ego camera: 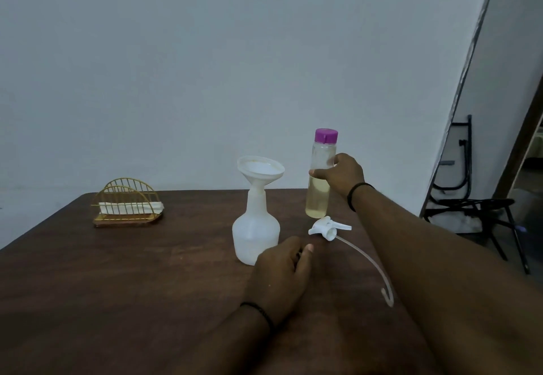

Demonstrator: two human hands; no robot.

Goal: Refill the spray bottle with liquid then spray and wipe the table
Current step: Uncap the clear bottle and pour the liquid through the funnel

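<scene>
The right hand (pixel 342 176) is gripping the capped bottle (pixel 318 181), the left hand (pixel 280 269) is resting loose, and pouring, spraying and wiping are still waiting.

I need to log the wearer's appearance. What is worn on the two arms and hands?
Both forearms are bare, with no sleeves in view. Each wrist carries a thin black band: one behind the left hand, one behind the right hand. No gloves, rings or watch are visible on either hand.

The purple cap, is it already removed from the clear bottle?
No, the purple cap sits on top of the clear bottle, which the right hand grips.
</scene>
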